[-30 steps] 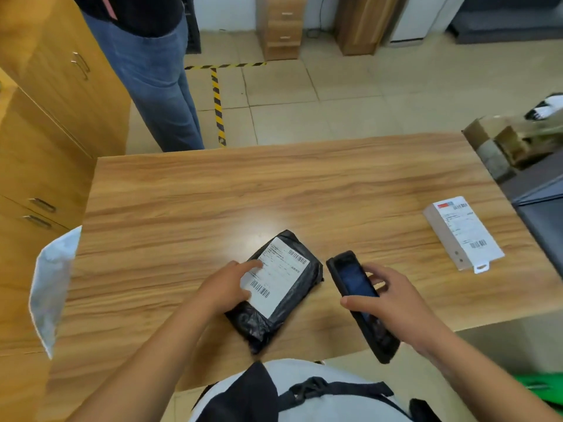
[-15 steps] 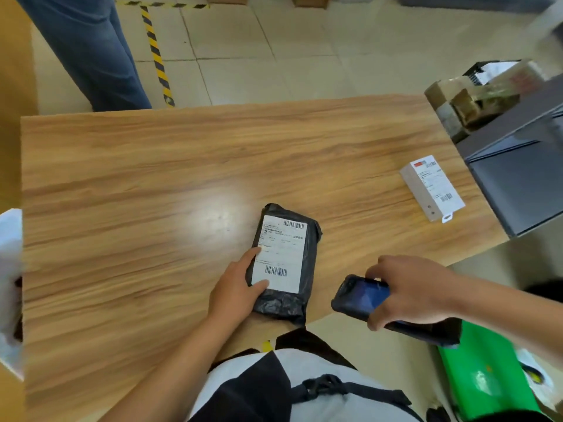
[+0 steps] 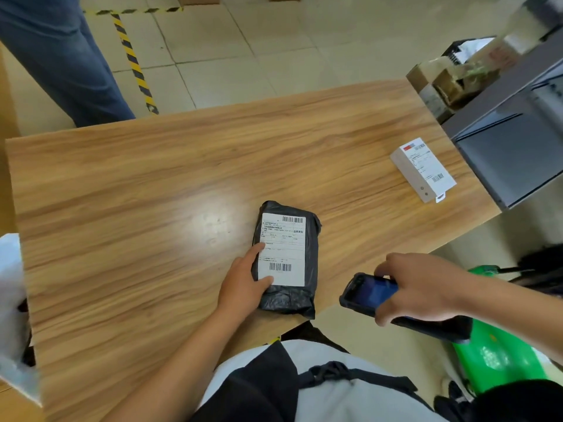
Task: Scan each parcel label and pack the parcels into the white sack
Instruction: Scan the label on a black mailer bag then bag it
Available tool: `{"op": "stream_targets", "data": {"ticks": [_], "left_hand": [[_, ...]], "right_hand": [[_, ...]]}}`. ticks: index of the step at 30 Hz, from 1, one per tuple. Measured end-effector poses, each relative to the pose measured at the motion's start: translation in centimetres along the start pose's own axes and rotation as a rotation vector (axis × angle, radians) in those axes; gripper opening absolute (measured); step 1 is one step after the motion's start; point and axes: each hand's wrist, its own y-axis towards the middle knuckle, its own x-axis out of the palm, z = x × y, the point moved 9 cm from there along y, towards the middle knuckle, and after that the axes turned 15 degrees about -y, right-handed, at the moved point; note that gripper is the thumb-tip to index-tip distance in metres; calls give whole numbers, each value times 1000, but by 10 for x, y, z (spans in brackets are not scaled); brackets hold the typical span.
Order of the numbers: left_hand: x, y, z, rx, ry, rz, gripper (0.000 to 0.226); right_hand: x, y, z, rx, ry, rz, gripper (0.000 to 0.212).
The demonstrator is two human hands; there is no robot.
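left hand (image 3: 243,287) touches parcel (image 3: 286,251) | right hand (image 3: 426,287) grips scanner (image 3: 370,293) | wooden table (image 3: 146,220) | tiled floor (image 3: 262,56)

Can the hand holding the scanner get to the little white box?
Probably yes: nothing stands between the right hand and the white box. But it grips the scanner, so grabbing looks hard.

parcel label (image 3: 281,248): barcodes, print too small | box label (image 3: 426,166): apparently same
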Motion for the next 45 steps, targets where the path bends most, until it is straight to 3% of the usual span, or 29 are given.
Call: {"op": "stream_targets", "data": {"ticks": [5,11,14,16,20,24,28,36,45], "left_hand": [[-11,-2,6,1,-61,-59,63],[-63,-5,-3,-49,-38,61,62],[-93,-9,-10,-93,103,137,56],[-109,-16,-6,-74,322,226,50],[-93,-40,25,27,633,336,73],[-43,-49,9,-218,755,244,112],[-26,-37,1,-330,787,214,128],[-33,-47,-4,-346,590,251,123],[-148,-127,-47,-382,138,695,110]], "right_hand": [[2,2,7,17,73,-16,55],[0,8,5,-2,386,-10,55],[-6,14,-5,-36,544,50,44],[-8,19,-11,-45,694,105,37],[1,38,-21,6,1099,199,51],[2,51,-30,-12,1274,234,53],[-12,58,-29,-115,1235,245,59],[-29,58,-52,-297,1156,268,67],[-45,52,-114,-464,1116,224,57]]}}
